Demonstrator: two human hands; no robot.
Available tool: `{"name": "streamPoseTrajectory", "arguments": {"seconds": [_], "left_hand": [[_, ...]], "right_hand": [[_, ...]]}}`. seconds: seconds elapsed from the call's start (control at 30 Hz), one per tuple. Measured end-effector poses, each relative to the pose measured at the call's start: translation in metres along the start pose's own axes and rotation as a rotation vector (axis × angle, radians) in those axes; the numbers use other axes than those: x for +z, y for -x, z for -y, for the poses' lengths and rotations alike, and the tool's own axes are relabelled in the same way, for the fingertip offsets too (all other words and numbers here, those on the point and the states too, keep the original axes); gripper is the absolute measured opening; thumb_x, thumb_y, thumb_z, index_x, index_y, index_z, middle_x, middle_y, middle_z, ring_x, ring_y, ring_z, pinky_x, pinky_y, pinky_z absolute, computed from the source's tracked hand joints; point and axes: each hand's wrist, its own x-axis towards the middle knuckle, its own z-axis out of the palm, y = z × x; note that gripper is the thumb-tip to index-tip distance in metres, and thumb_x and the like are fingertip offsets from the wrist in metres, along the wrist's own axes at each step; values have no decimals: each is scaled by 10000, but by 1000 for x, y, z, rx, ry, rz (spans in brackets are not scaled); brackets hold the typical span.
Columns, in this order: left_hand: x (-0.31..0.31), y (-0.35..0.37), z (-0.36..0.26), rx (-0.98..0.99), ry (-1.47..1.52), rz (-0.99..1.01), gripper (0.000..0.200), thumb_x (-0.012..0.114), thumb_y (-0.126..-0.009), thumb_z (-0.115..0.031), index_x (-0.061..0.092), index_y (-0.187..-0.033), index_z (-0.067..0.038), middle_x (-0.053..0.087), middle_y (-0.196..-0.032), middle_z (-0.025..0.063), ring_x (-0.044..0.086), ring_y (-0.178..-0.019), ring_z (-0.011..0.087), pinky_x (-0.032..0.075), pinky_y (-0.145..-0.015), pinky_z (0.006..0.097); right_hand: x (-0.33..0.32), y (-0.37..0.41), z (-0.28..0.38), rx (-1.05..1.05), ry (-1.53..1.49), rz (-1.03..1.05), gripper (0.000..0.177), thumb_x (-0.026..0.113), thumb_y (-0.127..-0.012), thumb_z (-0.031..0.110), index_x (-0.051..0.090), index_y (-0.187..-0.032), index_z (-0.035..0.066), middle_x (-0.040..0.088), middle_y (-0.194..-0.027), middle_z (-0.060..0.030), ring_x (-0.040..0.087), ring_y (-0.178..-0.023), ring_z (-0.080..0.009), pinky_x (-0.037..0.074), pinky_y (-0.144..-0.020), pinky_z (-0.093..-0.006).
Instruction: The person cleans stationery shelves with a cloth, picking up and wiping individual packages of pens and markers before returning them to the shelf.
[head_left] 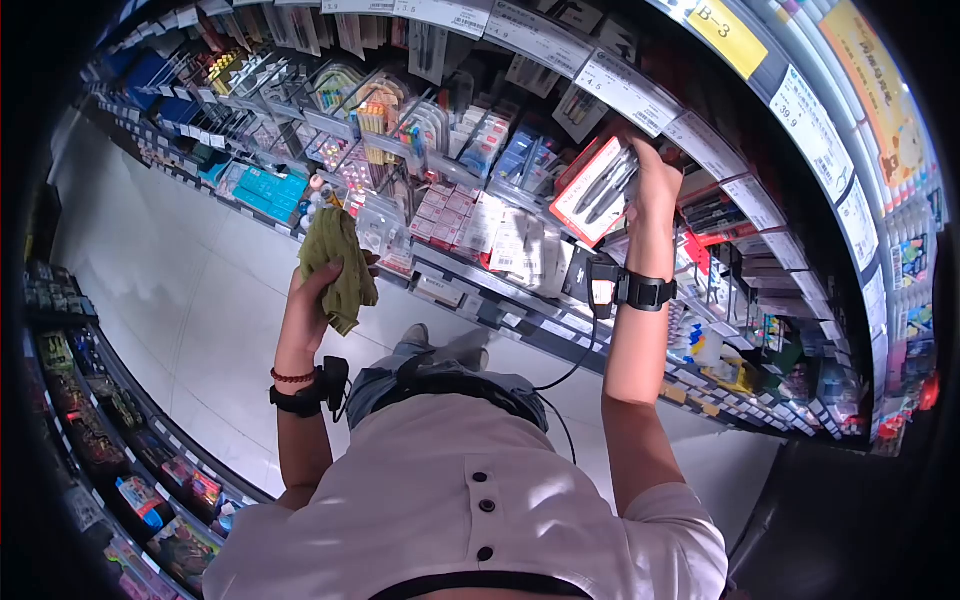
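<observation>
My left hand (322, 283) is closed around a crumpled olive-green cloth (340, 262), held out over the aisle in front of the shelf. On the right, my right hand (655, 182) grips a red-and-white pack of pens (594, 192) by its far edge; dark pens show on its front. The pack is tilted, close under the shelf's price strip. Some fingers of the right hand are hidden behind the pack. Below it lie white cards and packets (520, 240) beside stacked small red-and-white boxes (447, 215).
A shelf with price labels (628, 92) curves across the front. Clear plastic bins hold yellow pens (376, 120). A flat turquoise package (270, 190) lies farther left. Another stocked shelf (140, 470) stands at lower left. A black cable (590, 350) runs from my right wrist.
</observation>
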Motion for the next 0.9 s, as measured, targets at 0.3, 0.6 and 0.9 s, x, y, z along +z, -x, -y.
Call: {"name": "streamPoseTrajectory", "arguments": {"seconds": [0.3, 0.6, 0.9], "left_hand": [[17, -11, 2, -31, -11, 47, 492, 494, -760, -25, 350, -1225, 49, 544, -1050, 202, 575, -936, 274, 487, -774, 347], [37, -24, 21, -17, -250, 112, 509, 536, -574, 113, 531, -1073, 13, 567, -1035, 103, 537, -1005, 211, 427, -884, 308], [63, -36, 23, 130, -198, 349, 436, 370, -609, -232, 562, -814, 102, 550, -944, 213, 550, -847, 281, 456, -780, 347]], "right_hand": [[-20, 33, 26, 64, 55, 226, 202, 638, -733, 95, 591, -907, 5, 606, -783, -24, 575, -674, -99, 449, -630, -223], [-18, 39, 24, 66, -105, 252, 182, 637, -718, 53, 586, -888, 10, 610, -775, -18, 570, -653, -81, 449, -607, -222], [-15, 60, 46, -34, 56, 213, 294, 650, -683, 10, 552, -960, 4, 605, -829, -15, 563, -715, -85, 451, -658, -230]]}}
